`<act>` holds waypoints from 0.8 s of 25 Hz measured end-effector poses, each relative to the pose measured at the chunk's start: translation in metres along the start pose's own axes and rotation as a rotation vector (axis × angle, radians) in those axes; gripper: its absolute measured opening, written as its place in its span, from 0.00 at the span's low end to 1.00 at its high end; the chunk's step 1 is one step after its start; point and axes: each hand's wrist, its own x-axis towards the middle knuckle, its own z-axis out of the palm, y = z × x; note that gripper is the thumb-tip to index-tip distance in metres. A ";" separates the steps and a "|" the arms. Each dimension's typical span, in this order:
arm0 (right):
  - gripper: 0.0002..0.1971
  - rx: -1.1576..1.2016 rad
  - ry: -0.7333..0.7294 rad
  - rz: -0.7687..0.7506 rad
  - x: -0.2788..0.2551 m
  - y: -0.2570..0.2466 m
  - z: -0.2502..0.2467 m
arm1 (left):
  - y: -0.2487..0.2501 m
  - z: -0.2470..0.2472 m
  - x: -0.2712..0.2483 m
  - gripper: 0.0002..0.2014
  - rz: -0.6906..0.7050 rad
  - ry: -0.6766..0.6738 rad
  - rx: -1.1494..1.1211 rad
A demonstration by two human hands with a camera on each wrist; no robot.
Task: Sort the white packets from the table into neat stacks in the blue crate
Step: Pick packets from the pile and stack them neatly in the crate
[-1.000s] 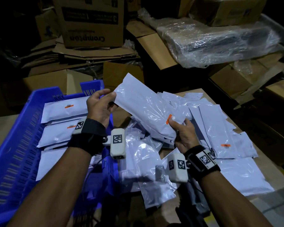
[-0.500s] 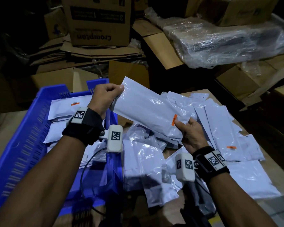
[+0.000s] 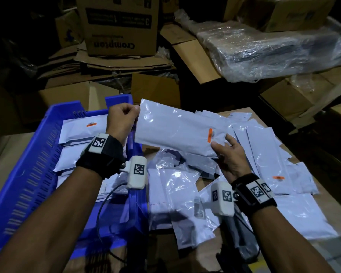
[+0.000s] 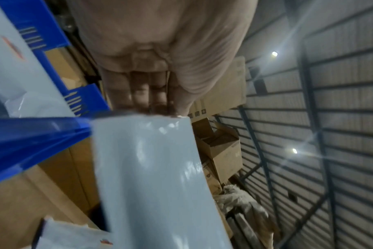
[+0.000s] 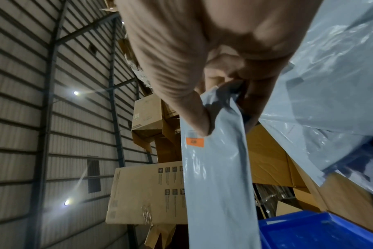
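I hold one white packet (image 3: 177, 129) with an orange sticker stretched between both hands, above the crate's right wall. My left hand (image 3: 124, 117) pinches its left end, fingers curled. My right hand (image 3: 224, 148) pinches the right end near the sticker; the right wrist view shows the thumb (image 5: 194, 121) pressed on the packet (image 5: 219, 176). In the left wrist view the packet (image 4: 151, 176) hangs from my curled fingers (image 4: 143, 91). The blue crate (image 3: 28, 174) at left holds stacked white packets (image 3: 83, 127). Several loose packets (image 3: 264, 154) lie on the table at right.
Clear plastic bags (image 3: 175, 186) lie crumpled between the crate and the loose packets. Cardboard boxes (image 3: 118, 26) and a plastic-wrapped bundle (image 3: 274, 50) are piled behind the table. A cable (image 3: 104, 203) runs from my left wrist camera over the crate.
Both hands have lifted the packet slightly and turned it closer to level, its left end drawn toward the crate's far right corner. The camera view has shifted a little.
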 end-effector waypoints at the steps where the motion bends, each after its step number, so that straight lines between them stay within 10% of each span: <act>1: 0.18 -0.029 0.028 -0.033 0.002 -0.005 0.000 | 0.000 -0.001 0.001 0.06 0.032 0.006 0.104; 7: 0.19 -0.134 -0.056 -0.272 0.024 -0.062 0.019 | 0.037 0.027 -0.016 0.27 0.236 -0.332 0.373; 12: 0.20 -0.182 -0.154 -0.341 0.038 -0.095 0.047 | 0.060 0.051 -0.032 0.16 0.082 -0.587 0.050; 20: 0.17 -0.277 -0.231 -0.071 0.024 -0.056 0.063 | 0.033 0.054 -0.037 0.13 -0.102 -0.347 -0.322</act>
